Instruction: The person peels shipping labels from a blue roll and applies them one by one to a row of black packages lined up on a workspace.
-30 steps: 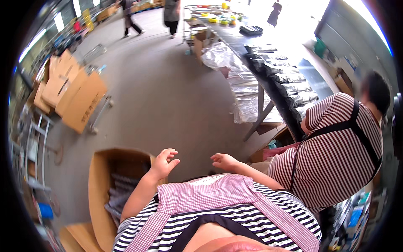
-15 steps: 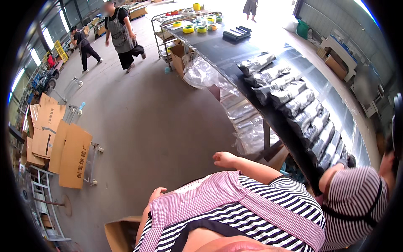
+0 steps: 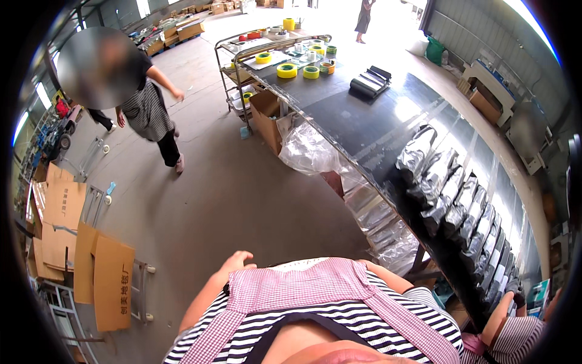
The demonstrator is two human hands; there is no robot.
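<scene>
My left hand (image 3: 237, 262) empty, fingers loosely curled, above bare grey floor. My right hand hidden behind pink checked apron (image 3: 315, 284); grip unknowable. Long black table (image 3: 364, 115) with shiny black bags (image 3: 445, 194) lies right, running away forward; right arm nearer.

The left hand (image 3: 237, 262) shows at the lower middle of the frame, just above the pink checked apron bib (image 3: 303, 285). Its fingers are loosely curled with the knuckles up, and it holds nothing; it hangs over bare grey concrete floor (image 3: 242, 200). The right hand is hidden behind the bib; only a strip of its forearm (image 3: 388, 280) shows at the bib's right edge, close to the clear plastic bags (image 3: 382, 224) hanging under the long dark table (image 3: 364, 115).
</scene>
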